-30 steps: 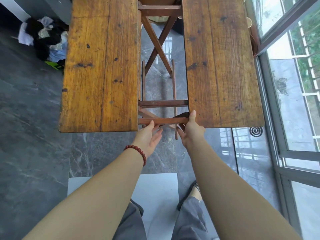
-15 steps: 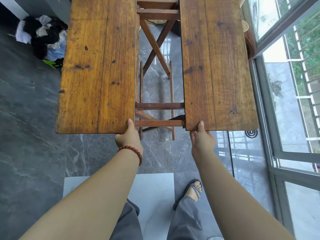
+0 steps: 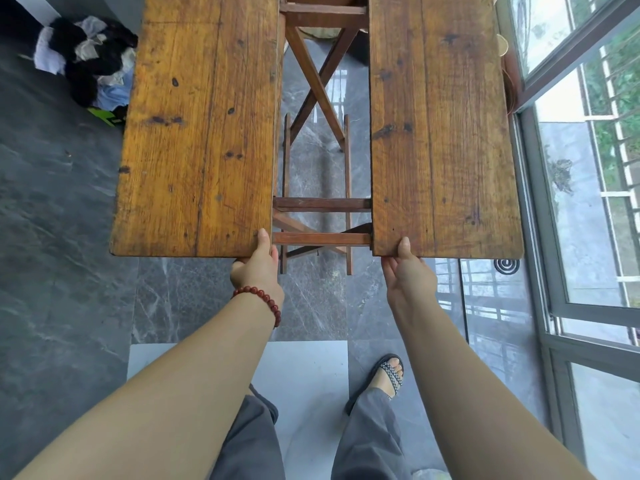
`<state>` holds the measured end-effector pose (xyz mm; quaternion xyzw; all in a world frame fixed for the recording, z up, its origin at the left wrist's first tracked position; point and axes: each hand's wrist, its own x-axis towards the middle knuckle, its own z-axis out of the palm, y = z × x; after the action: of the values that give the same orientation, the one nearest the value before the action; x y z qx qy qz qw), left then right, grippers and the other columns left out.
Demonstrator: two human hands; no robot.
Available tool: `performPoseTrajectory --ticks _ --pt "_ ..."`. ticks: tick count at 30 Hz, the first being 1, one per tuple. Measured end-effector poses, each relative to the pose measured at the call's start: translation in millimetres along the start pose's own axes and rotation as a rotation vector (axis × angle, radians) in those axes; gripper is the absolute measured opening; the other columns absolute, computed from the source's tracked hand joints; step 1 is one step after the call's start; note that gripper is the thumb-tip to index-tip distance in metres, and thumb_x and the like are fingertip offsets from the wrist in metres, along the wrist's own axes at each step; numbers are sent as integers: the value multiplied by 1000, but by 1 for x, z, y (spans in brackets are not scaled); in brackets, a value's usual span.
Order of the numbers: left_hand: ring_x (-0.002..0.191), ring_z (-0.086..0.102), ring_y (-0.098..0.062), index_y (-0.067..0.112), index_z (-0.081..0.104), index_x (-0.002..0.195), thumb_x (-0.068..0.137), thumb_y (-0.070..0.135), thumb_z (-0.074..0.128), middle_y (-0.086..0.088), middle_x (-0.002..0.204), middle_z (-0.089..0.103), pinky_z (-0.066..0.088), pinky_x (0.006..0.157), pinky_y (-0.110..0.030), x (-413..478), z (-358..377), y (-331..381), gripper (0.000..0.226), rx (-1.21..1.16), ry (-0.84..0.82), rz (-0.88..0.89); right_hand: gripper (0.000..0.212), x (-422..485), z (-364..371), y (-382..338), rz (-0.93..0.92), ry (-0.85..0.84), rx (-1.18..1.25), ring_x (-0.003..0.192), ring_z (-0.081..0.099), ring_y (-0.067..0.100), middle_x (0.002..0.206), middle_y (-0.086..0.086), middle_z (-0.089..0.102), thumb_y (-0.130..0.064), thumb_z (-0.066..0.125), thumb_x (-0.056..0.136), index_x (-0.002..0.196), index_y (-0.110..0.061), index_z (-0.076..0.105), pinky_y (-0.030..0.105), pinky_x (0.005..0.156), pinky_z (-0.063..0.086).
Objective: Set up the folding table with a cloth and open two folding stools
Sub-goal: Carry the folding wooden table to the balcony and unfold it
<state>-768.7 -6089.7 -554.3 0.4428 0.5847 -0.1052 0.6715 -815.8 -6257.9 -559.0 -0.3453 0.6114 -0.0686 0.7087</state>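
The wooden folding table stands in front of me with its two top leaves apart. The left leaf (image 3: 197, 133) and the right leaf (image 3: 440, 133) lie flat, with a wide gap between them. Through the gap I see the crossed legs and rails of the frame (image 3: 320, 202). My left hand (image 3: 258, 268), with a red bead bracelet at the wrist, grips the near inner corner of the left leaf, thumb on top. At the near inner corner of the right leaf my right hand (image 3: 407, 271) holds on the same way. No cloth or stool is identifiable.
A pile of black, white and blue clothing (image 3: 86, 64) lies on the dark marble floor at the far left. Glass doors with metal frames (image 3: 540, 237) run close along the table's right side. A round floor drain (image 3: 506, 265) sits near the right leaf's corner. My sandalled foot (image 3: 388, 375) stands below.
Both hands have left the middle frame rail and moved outward. Each now grips the near inner corner of one leaf. The view has shifted slightly.
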Motion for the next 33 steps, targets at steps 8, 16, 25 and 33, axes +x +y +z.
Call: performPoseTrajectory --ticks 8,16,25,33 --pt "75 64 -11 14 53 81 76 30 77 -1 95 64 56 72 -26 -6 14 -14 30 145 -17 138 20 -14 15 14 -7 -10 -64 78 64 20 88 11 64 -17 60 92 76 -8 52 27 73 51" --pt "79 64 -14 15 54 77 72 37 79 4 81 61 53 79 -27 2 19 -17 34 215 -5 119 24 -7 12 22 18 34 -115 72 64 18 86 12 64 -23 62 90 75 -8 52 23 62 50" --pt "81 64 -10 2 55 106 79 27 75 -5 94 63 52 60 -17 9 6 -29 42 177 -89 -13 28 7 1 24 116 1 -166 77 65 20 108 19 64 -20 61 92 104 5 56 20 58 56" --pt "93 65 -14 -1 54 115 77 26 76 -12 112 62 53 74 -20 26 -16 -43 52 213 -138 -37 39 16 -15 34 196 -71 -220 91 64 26 120 21 61 -19 57 94 120 9 51 25 75 51"
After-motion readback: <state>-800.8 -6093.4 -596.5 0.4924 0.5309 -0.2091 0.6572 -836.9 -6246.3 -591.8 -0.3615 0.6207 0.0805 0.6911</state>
